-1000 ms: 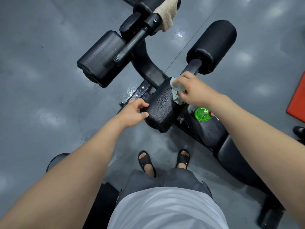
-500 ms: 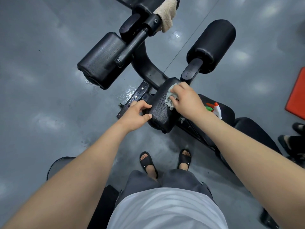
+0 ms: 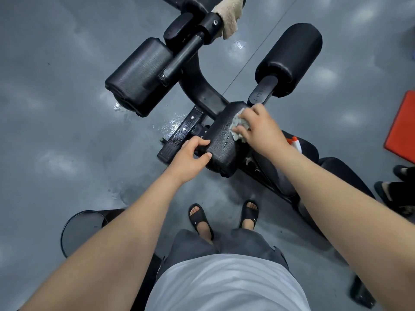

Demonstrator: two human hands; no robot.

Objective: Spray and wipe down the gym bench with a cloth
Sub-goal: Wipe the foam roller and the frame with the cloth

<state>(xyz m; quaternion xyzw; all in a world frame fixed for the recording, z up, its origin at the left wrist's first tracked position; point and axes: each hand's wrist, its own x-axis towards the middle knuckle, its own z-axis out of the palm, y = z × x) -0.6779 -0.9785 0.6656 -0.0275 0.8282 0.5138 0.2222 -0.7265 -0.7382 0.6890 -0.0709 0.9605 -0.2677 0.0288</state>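
on wet black pad (image 3: 221, 144) — crumpled grey cloth (image 3: 238, 127), bunched, damp-looking

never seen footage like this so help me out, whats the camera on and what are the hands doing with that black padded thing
The one camera sits on the person's head and looks down, so you see their own arms. The black thing is a gym bench with padded rollers. The left hand grips the end of the near pad; the right hand presses a crumpled cloth on its wet top. A spray bottle peeks out behind the right wrist. A towel hangs on the bench up top.
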